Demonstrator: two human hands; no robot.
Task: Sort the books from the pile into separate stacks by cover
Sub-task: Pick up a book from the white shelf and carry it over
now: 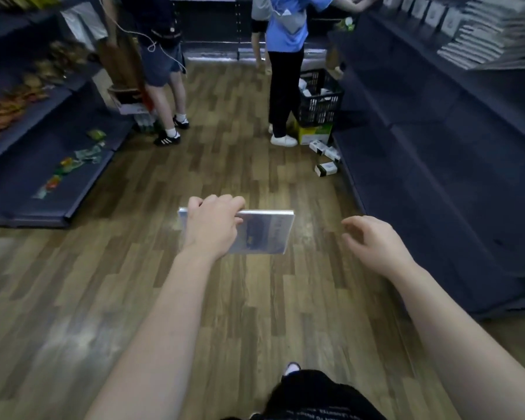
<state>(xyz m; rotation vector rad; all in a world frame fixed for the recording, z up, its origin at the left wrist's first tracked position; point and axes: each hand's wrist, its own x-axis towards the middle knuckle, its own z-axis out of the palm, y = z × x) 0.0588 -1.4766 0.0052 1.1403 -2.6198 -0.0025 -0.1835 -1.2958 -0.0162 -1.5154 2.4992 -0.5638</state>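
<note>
My left hand grips a thin book with a pale, shiny blue-grey cover, held flat above the wooden floor in the middle of the view. The fingers curl over its far edge. My right hand hovers to the right of the book, apart from it, fingers loosely spread and holding nothing. A stack of pale books lies on the upper right shelf, with more books standing in a row behind it. The picture is blurred by motion.
Dark shelving lines the right side and more shelving with snack packets lines the left. Two people stand ahead in the aisle. A black crate and small boxes sit on the floor by the right shelf.
</note>
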